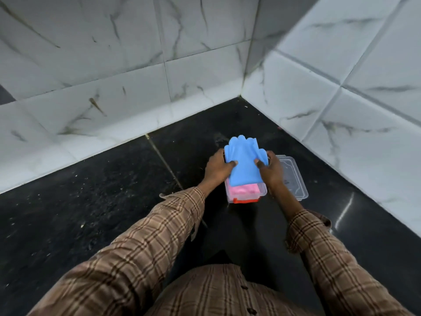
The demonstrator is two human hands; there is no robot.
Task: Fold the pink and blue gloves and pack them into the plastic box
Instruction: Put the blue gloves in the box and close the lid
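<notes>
Head view: both hands, left (217, 167) and right (270, 169), grip blue gloves (245, 163) over plastic box (262, 192).

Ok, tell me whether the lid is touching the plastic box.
Cannot tell. In the head view the lid lies on the floor right of the plastic box, but the right hand covers where their edges would meet.
</notes>
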